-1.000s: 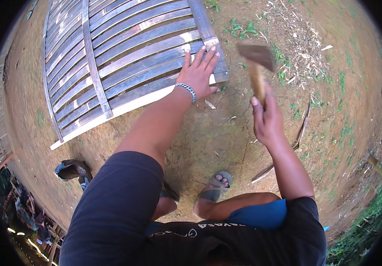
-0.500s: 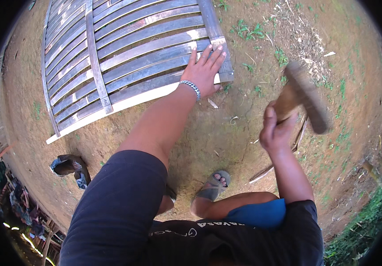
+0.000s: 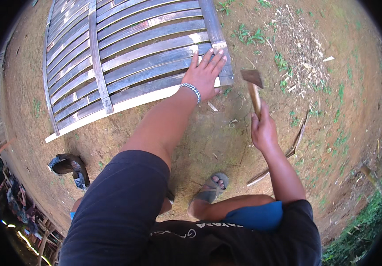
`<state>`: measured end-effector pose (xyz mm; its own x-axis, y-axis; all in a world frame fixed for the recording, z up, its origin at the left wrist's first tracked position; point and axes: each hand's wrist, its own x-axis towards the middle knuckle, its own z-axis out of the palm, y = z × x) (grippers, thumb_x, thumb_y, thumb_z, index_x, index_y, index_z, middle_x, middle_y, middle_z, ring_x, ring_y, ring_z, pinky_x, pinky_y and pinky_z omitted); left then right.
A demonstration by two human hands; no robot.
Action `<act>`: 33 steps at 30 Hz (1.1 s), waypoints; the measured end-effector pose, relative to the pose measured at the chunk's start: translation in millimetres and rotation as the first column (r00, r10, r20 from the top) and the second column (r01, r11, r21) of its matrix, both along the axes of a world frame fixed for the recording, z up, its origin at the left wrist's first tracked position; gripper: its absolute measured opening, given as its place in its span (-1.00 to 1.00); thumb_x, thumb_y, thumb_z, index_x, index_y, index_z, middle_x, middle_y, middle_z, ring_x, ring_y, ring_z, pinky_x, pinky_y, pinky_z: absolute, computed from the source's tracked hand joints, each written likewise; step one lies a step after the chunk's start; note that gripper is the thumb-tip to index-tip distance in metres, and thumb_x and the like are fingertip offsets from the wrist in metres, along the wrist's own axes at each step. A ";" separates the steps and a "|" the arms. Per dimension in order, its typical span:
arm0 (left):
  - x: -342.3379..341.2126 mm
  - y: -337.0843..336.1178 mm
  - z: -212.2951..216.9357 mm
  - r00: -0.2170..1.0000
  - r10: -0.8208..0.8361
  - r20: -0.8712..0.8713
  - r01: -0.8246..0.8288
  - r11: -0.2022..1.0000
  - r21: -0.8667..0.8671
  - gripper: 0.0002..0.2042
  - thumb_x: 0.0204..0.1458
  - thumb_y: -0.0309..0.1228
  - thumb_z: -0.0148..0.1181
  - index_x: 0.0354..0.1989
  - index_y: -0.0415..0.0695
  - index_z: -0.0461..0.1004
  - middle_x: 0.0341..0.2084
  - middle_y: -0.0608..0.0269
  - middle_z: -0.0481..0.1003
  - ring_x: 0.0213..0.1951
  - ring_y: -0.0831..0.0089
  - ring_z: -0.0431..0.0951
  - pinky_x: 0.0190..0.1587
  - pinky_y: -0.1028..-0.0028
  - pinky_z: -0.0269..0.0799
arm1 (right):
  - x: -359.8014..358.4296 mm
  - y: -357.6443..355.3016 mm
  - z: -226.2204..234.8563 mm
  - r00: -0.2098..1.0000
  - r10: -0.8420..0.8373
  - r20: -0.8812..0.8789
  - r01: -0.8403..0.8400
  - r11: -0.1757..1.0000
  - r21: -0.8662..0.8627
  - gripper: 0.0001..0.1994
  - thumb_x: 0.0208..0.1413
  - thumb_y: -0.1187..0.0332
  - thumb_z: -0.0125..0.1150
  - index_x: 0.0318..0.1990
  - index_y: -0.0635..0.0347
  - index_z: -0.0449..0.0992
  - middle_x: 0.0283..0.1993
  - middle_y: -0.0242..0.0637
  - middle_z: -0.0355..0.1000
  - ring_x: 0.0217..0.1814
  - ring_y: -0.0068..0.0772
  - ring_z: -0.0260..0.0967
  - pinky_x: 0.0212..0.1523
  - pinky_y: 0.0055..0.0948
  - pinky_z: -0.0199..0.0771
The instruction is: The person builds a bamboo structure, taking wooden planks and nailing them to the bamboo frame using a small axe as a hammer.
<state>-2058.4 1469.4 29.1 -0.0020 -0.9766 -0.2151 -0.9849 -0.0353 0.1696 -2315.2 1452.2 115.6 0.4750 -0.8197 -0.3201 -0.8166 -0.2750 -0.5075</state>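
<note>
My left hand (image 3: 205, 75) lies flat with spread fingers on the near right corner of a slatted bamboo panel (image 3: 144, 66). A pale, fresh-looking strip (image 3: 126, 103) runs along the panel's near edge, under my left wrist. My right hand (image 3: 265, 129) is closed round the wooden handle of a hatchet (image 3: 255, 94). Its rusty, dark metal head points away from me and hangs just right of the panel's corner, apart from it. Part of the strip is hidden by my left forearm.
Bare earth surrounds the panel. Wood shavings (image 3: 304, 57) lie scattered at the far right, and a thin stick (image 3: 298, 135) lies beside my right forearm. A dark crumpled item (image 3: 72, 167) sits at the left. My sandalled foot (image 3: 213, 186) is below.
My right hand has brought the hatchet leftward, toward the panel's corner, and its head has turned. The left hand stays pressed on the corner.
</note>
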 end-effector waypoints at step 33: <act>-2.5 -1.0 2.2 0.999 -0.020 0.042 0.019 1.000 0.025 0.01 0.05 0.13 0.25 0.56 0.00 -0.16 0.56 0.26 -0.15 0.55 0.24 -0.17 0.53 -0.04 -0.25 | 2.0 0.4 -7.9 0.661 0.136 0.738 0.090 0.962 -0.259 -0.81 0.37 0.36 0.00 -0.03 0.30 0.37 -0.11 -0.07 0.49 -0.26 -0.37 0.47 -0.20 -0.37 0.51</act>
<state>-2061.0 1468.4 31.3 -0.0120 -0.9710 -0.2389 -0.9916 -0.0192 0.1276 -2313.2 1452.6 107.6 0.4784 -0.7997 0.3628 -0.1869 -0.4964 -0.8477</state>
